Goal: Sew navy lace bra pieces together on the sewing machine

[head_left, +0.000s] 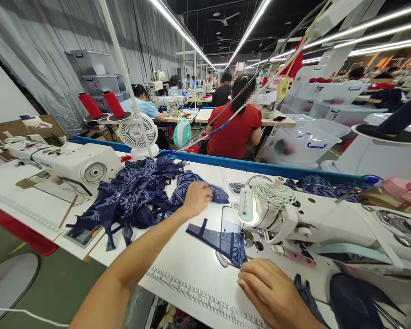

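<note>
My left hand [197, 199] reaches over the table with its fingers curled onto navy patterned fabric pieces [219, 194], which look like bra cups. To its left lies a big tangled heap of similar navy garment parts [137, 187]. A navy mesh bra piece [214, 237] with darker binding lies flat, its gathered end beside the needle area of the sewing machine [277, 210]. At the near corner of that piece, my right hand [272, 288] is closed, fingertips together on its edge. The thumb of the right hand is mostly hidden.
A second sewing machine [71, 162] stands at left, near a white fan [138, 132] and red thread cones [113, 104]. A ruler strip [192, 285] runs along the table's front edge. Dark fabric and scissors lie at lower right. A person in red [233, 128] sits ahead.
</note>
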Available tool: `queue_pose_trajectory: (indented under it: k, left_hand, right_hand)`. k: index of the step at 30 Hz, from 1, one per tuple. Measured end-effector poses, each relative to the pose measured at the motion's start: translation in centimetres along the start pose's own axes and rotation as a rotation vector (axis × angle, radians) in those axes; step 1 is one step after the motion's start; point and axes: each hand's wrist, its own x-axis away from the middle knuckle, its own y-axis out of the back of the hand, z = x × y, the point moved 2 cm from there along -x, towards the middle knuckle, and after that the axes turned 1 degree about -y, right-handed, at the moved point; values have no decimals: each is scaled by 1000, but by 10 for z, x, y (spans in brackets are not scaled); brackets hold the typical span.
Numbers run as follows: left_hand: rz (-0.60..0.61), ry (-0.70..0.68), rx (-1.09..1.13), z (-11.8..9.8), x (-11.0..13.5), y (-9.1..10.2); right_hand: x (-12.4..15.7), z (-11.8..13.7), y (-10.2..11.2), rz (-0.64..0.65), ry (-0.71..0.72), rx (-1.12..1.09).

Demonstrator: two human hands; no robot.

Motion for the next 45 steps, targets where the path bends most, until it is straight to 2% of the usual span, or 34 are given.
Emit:
queue_pose_trajectory:
  k: [2, 4, 7, 9, 10, 13, 15, 18, 20, 21, 23, 25, 26, 27, 29, 30, 33, 34, 36, 38, 39, 41, 42, 43, 45]
  left_hand:
    - [-60, 80, 126, 6, -17, 21]
    - [-115, 153, 266, 5, -25, 52]
    - [-132, 201, 467, -6, -22, 101]
    - [-142, 200, 557, -18, -15, 125]
    - [-156, 196, 622, -25, -11, 134]
    - [-240, 190, 924, -47, -1, 151]
    - [-330, 206, 1116, -60, 5, 160]
    - [-447, 228, 1240, -68, 21, 175]
    - [-484, 251, 1272, -60, 43, 180]
    - [-498, 289, 1272, -49, 57, 178]
    - [-472, 442, 1249, -20, 92, 164]
    - [-403, 606, 1154, 14, 128, 140]
    - [-308, 667, 1092, 28, 145, 127]
    - [-198, 708, 1017, 39, 159, 114]
    - [-83, 731, 848, 52, 179, 98]
    - [-53, 728, 772, 54, 185, 93]
    - [-23, 684, 586, 52, 186, 93]
    - [-5, 662, 516, 50, 183, 95]
    - [32, 610, 285, 45, 178, 100]
    - [-15, 496, -89, 35, 173, 103]
    - [-62, 384, -274, 27, 170, 101]
    - [-104, 66, -506, 3, 162, 87]
    - [-51, -113, -525, -12, 157, 74]
    - [59, -270, -499, -26, 152, 60]
    - [323, -498, -438, -52, 141, 31]
  right_hand:
    - [-6, 6, -7, 30, -53, -108]
    - [-15, 8, -17, 60, -153, -218]
    - [-41, -1, -39, 51, -418, -329]
    - [-67, -11, -57, -16, -573, -356]
    - [-82, -16, -67, -62, -606, -355]
    - [-130, -21, -95, -113, -562, -333]
    - [-155, -16, -105, -103, -507, -306]
    - [-162, -2, -94, -110, -419, -236]
    - [-144, 8, -72, -136, -329, -152]
    - [-127, 13, -60, -149, -275, -99]
    - [-87, 26, -36, -172, -8, 194]
    - [-43, 35, -19, -65, 112, 314]
    - [-23, 37, -13, 21, 107, 299]
    - [-6, 37, -7, 108, 65, 249]
    - [22, 33, 4, 191, -92, 144]
    - [32, 29, 9, 169, -188, 119]
    - [49, 16, 17, -2, -429, 116]
    - [51, 14, 15, -28, -486, 124]
    - [53, 12, 7, 1, -575, 161]
    - [51, 14, -6, 68, -636, 223]
    - [49, 16, -12, 90, -641, 244]
    - [43, 21, -21, 93, -584, 249]
    - [39, 24, -23, 77, -525, 236]
    - [34, 28, -22, 57, -454, 220]
    - [26, 36, -17, 18, -315, 198]
